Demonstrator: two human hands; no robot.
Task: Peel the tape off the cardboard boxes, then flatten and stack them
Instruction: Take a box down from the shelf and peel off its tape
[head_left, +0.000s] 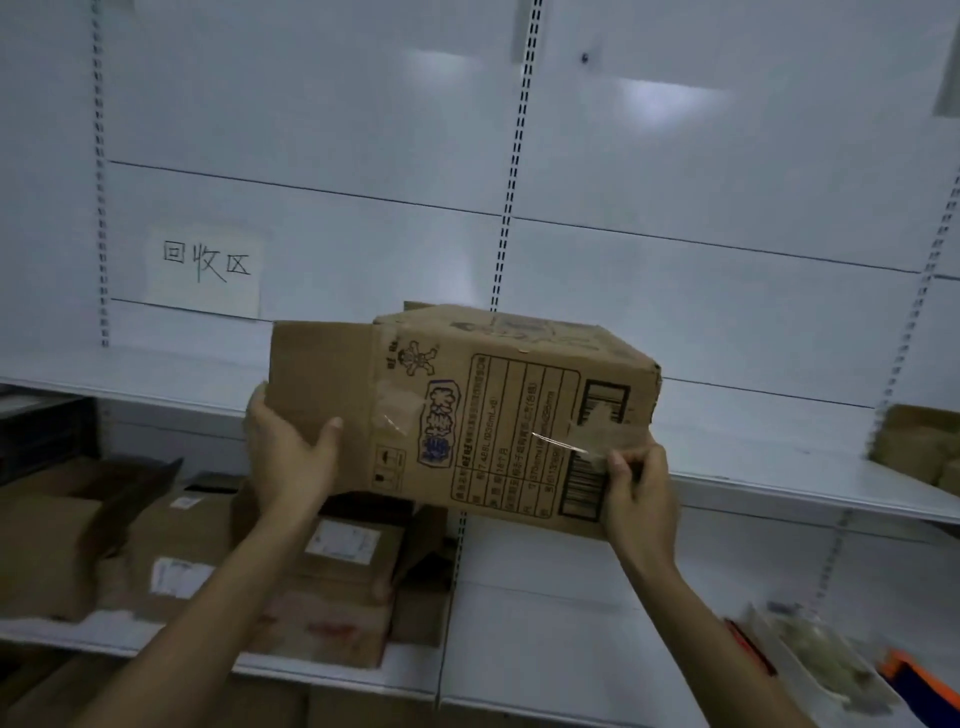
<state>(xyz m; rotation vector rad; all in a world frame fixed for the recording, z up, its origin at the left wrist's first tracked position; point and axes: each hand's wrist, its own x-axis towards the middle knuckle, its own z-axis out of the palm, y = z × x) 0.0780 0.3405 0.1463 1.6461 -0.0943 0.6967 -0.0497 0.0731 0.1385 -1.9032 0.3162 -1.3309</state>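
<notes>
The left hand (291, 457) is gripping the open flap at the left end of the cardboard box (493, 410), with the thumb lying across the flap's front and the fingers wrapping behind its edge. The right hand (641, 488), fingers curled, is pinching the end of a strip of clear tape (563, 445) beside the barcode at the box's lower right corner. Both forearms are rising from the bottom of the frame and converging on the box. The box is sitting at centre frame between the hands, printed side facing the camera, in front of a white shelf (779, 478). At lower left, other cardboard boxes (171, 540) are lying on a lower shelf. A handwritten paper sign (205, 270) is hanging at middle left.
</notes>
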